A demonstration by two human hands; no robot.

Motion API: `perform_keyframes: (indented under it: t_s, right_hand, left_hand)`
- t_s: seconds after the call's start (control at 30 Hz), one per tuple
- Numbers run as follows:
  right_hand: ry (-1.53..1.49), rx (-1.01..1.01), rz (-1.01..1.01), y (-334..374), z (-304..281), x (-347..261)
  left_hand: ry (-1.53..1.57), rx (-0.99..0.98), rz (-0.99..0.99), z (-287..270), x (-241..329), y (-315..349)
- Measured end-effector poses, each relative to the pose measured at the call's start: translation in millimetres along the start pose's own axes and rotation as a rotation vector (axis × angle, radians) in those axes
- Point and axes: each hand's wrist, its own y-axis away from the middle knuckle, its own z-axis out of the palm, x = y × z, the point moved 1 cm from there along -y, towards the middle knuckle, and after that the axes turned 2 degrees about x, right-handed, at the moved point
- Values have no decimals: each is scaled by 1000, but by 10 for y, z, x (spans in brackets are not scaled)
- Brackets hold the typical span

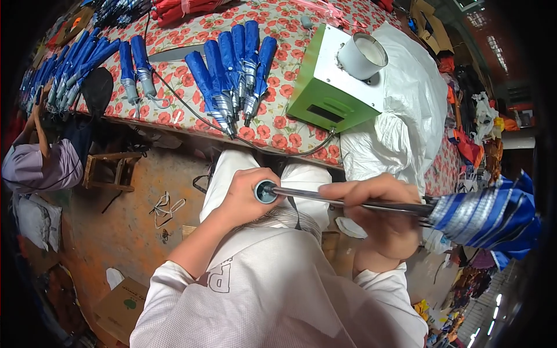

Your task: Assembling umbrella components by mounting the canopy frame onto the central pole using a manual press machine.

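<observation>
My left hand (246, 194) is closed around a grey-green umbrella handle (266, 196), its round hollow end turned toward the right. The thin metal shaft of a blue and silver umbrella (484, 217) reaches to that opening; how far it goes in, I cannot tell. My right hand (383, 211) grips the shaft between the handle and the bundled canopy, which sticks out to the right. On the table in front of me lie several folded blue umbrellas (235, 66) with bare shaft ends. Further left, two folded umbrellas (139, 66) have grey handles.
A green and white box-shaped machine (339, 78) with a metal cylinder on top stands on the flowered tablecloth (180, 122), its cable trailing left. White sheeting (406, 116) lies beside it. At left are more umbrellas (72, 64), a wooden stool (113, 171) and another person (43, 159).
</observation>
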Motion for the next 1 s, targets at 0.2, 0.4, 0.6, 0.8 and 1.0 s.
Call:
perform_keyframes:
  t_s: [0.2, 0.4, 0.6, 0.8, 1.0]
  right_hand:
    - [29, 41, -2, -9, 145, 125]
    - [131, -5, -22, -39, 196, 101]
    - [143, 17, 9, -13, 241, 131]
    - [506, -24, 3, -80, 267, 72]
    - [207, 276, -12, -181, 460, 169]
  left_hand:
    - [-33, 60, 70, 34, 37, -24]
    - [-110, 62, 75, 61, 39, -7]
    - [-70, 108, 71, 69, 15, -4]
    - [-85, 175, 61, 56, 7, 32]
    - [-107, 231, 43, 66, 23, 32]
